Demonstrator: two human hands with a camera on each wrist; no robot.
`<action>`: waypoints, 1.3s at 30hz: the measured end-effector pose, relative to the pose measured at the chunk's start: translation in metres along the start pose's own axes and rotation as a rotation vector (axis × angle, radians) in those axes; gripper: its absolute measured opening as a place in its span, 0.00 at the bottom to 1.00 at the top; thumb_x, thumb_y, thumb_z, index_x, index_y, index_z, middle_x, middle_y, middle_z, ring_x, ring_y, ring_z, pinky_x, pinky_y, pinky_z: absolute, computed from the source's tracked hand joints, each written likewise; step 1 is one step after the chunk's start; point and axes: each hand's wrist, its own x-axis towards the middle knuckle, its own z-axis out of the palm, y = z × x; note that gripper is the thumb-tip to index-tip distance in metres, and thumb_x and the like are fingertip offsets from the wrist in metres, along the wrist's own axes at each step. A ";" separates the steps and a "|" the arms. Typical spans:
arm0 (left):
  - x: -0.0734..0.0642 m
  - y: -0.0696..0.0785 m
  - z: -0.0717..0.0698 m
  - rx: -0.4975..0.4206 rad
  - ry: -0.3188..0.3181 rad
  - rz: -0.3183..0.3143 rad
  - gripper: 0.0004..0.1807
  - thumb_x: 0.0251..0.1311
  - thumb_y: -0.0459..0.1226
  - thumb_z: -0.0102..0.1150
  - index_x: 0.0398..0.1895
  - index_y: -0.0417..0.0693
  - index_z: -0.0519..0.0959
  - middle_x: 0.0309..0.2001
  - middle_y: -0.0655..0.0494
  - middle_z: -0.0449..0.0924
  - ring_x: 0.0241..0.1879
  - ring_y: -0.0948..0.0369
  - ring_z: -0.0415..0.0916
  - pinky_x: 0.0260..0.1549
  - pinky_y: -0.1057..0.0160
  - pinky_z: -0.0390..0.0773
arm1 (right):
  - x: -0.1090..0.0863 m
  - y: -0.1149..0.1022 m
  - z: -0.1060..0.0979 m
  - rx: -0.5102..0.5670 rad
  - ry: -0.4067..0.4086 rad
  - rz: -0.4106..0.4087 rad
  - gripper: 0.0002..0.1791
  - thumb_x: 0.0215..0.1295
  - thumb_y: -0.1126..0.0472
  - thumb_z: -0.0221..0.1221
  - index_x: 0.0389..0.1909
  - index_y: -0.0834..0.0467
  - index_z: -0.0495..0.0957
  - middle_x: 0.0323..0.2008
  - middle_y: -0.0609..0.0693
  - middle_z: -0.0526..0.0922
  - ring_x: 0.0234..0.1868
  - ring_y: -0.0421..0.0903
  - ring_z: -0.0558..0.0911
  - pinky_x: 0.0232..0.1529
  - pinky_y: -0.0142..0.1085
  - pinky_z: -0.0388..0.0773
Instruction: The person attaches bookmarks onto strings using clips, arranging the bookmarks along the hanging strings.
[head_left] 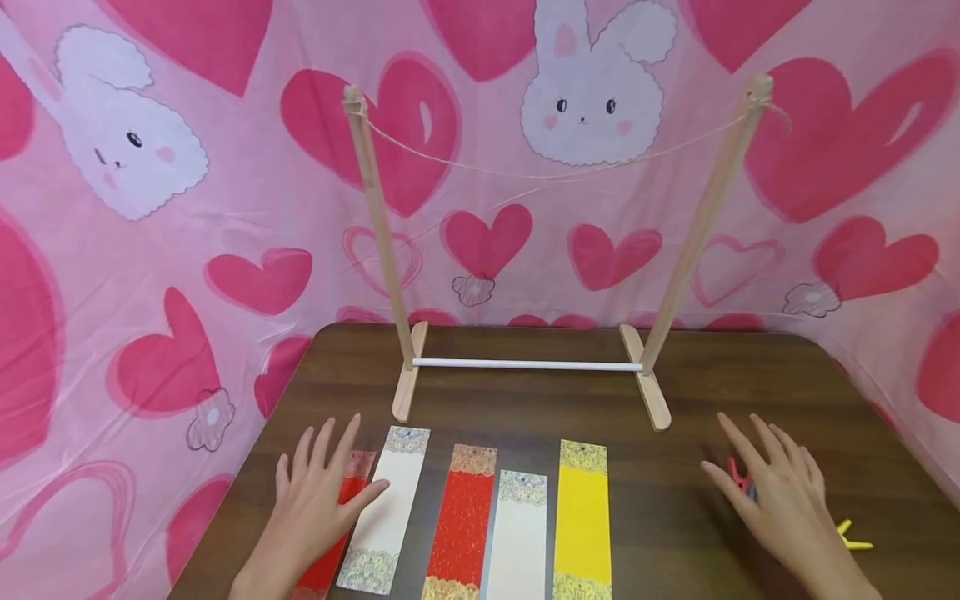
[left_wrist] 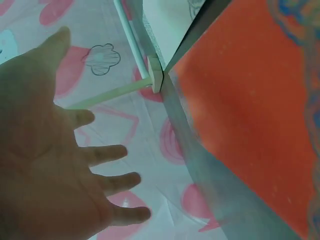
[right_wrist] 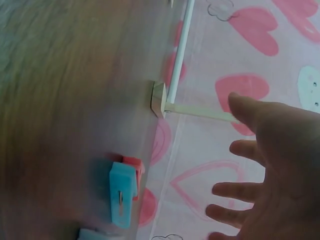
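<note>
My left hand hovers with spread fingers over the leftmost red paper strip, partly hiding it. Its thumb overlaps a white strip with patterned ends. To the right lie a second red strip, another white strip and a yellow strip. My right hand, empty and with fingers apart, is over the table's right side. Beneath it sit a red clothespin and a blue clothespin; a yellow clothespin shows beside the wrist.
Behind the strips stands a wooden frame with two posts, flat feet and a white crossbar. A thin string sags between the post tops. The brown table backs onto a pink heart-and-rabbit cloth.
</note>
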 end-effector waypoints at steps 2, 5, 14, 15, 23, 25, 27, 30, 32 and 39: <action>-0.005 -0.001 -0.003 0.006 -0.036 -0.021 0.52 0.53 0.66 0.63 0.77 0.55 0.57 0.70 0.36 0.59 0.67 0.34 0.54 0.56 0.22 0.54 | -0.002 0.004 0.001 0.020 0.001 -0.009 0.40 0.64 0.49 0.66 0.75 0.48 0.61 0.64 0.75 0.65 0.61 0.78 0.62 0.54 0.78 0.53; -0.013 -0.005 -0.007 0.007 -0.104 -0.059 0.50 0.55 0.64 0.63 0.75 0.51 0.61 0.68 0.34 0.61 0.64 0.33 0.59 0.53 0.24 0.61 | -0.003 0.012 0.000 0.039 -0.042 -0.002 0.37 0.64 0.52 0.66 0.71 0.58 0.65 0.58 0.77 0.70 0.53 0.80 0.68 0.43 0.76 0.63; -0.026 -0.027 -0.013 -0.069 -0.307 -0.252 0.48 0.60 0.59 0.62 0.74 0.39 0.58 0.64 0.27 0.62 0.57 0.28 0.62 0.46 0.26 0.71 | -0.006 0.035 0.000 0.037 -0.283 0.108 0.32 0.70 0.49 0.61 0.61 0.72 0.71 0.53 0.78 0.74 0.49 0.81 0.73 0.43 0.72 0.70; -0.027 -0.029 -0.014 -0.078 -0.322 -0.272 0.48 0.60 0.59 0.62 0.74 0.39 0.58 0.63 0.26 0.62 0.57 0.27 0.62 0.45 0.26 0.71 | -0.006 0.037 0.001 0.029 -0.314 0.119 0.32 0.70 0.48 0.60 0.61 0.72 0.71 0.53 0.79 0.73 0.49 0.82 0.72 0.44 0.72 0.69; -0.028 -0.032 -0.008 -0.096 -0.340 -0.363 0.52 0.49 0.62 0.70 0.65 0.31 0.65 0.51 0.27 0.65 0.49 0.34 0.62 0.34 0.40 0.79 | -0.007 0.039 0.004 -0.024 -0.372 0.184 0.35 0.69 0.41 0.58 0.57 0.70 0.75 0.55 0.81 0.69 0.51 0.84 0.67 0.46 0.75 0.66; -0.028 -0.030 -0.007 -0.110 -0.342 -0.387 0.56 0.44 0.64 0.71 0.62 0.27 0.65 0.45 0.29 0.65 0.46 0.36 0.62 0.31 0.44 0.79 | -0.008 0.039 0.003 -0.018 -0.358 0.191 0.35 0.69 0.41 0.58 0.57 0.70 0.75 0.55 0.80 0.69 0.51 0.82 0.67 0.46 0.74 0.66; -0.028 -0.028 -0.006 -0.120 -0.350 -0.415 0.58 0.42 0.65 0.72 0.59 0.26 0.64 0.40 0.32 0.66 0.43 0.38 0.64 0.30 0.45 0.78 | -0.009 0.040 0.003 -0.007 -0.339 0.193 0.34 0.70 0.41 0.58 0.57 0.70 0.75 0.55 0.80 0.69 0.51 0.81 0.67 0.45 0.74 0.66; -0.030 -0.028 -0.006 -0.123 -0.380 -0.462 0.56 0.38 0.65 0.74 0.52 0.26 0.63 0.34 0.37 0.68 0.37 0.43 0.68 0.30 0.44 0.75 | -0.010 0.040 0.005 0.007 -0.292 0.190 0.33 0.69 0.43 0.60 0.56 0.70 0.75 0.54 0.79 0.71 0.50 0.79 0.67 0.42 0.72 0.67; -0.032 -0.027 -0.005 -0.136 -0.414 -0.496 0.53 0.36 0.64 0.76 0.46 0.28 0.63 0.30 0.42 0.69 0.33 0.46 0.71 0.32 0.43 0.72 | -0.011 0.041 0.008 0.014 -0.259 0.185 0.32 0.68 0.44 0.61 0.56 0.70 0.75 0.53 0.78 0.71 0.49 0.78 0.68 0.41 0.71 0.68; -0.038 -0.025 0.003 -0.241 -0.475 -0.510 0.38 0.38 0.59 0.78 0.31 0.41 0.66 0.25 0.51 0.69 0.30 0.54 0.72 0.32 0.49 0.70 | -0.018 0.043 0.013 0.009 -0.199 0.199 0.28 0.65 0.49 0.65 0.54 0.69 0.76 0.51 0.76 0.72 0.46 0.73 0.69 0.36 0.67 0.69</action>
